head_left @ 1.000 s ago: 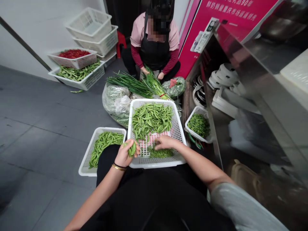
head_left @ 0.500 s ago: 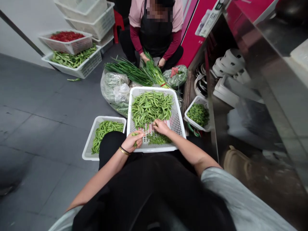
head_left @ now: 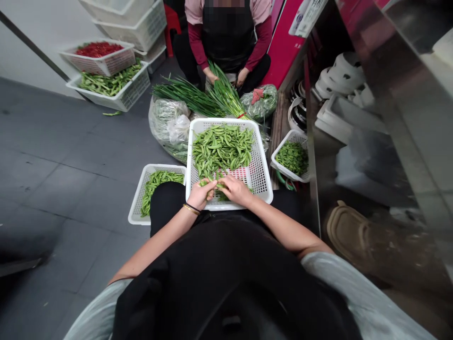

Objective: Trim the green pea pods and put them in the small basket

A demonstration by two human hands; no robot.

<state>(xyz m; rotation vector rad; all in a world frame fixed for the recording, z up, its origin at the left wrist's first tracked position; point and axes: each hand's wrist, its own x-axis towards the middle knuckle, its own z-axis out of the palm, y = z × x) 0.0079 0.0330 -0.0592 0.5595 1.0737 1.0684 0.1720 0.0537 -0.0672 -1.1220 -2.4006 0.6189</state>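
Observation:
A white plastic basket (head_left: 264,177) rests on my lap with a heap of green pea pods (head_left: 222,147) in its far half. Over its near edge, my left hand (head_left: 200,194) is closed around a few pods, with green showing between the fingers. My right hand (head_left: 236,190) pinches at a pea pod (head_left: 219,176) right beside the left fingertips; the two hands almost touch. Beneath my right hand lie small green trimmings, mostly hidden by it. By my left knee, a second white basket (head_left: 136,208) on the floor holds more pea pods (head_left: 155,182).
Opposite me a person (head_left: 228,42) in a black apron handles long green stalks (head_left: 226,94). Bagged greens (head_left: 170,125) lie between us. At right are a basket of leafy greens (head_left: 292,158) and a metal shelf. Stacked baskets (head_left: 136,28) and red peppers (head_left: 99,49) stand far left.
My right hand has moved left and toward me, from the basket's middle to my left fingertips. The whole view has tilted slightly downward, so things sit higher in the picture.

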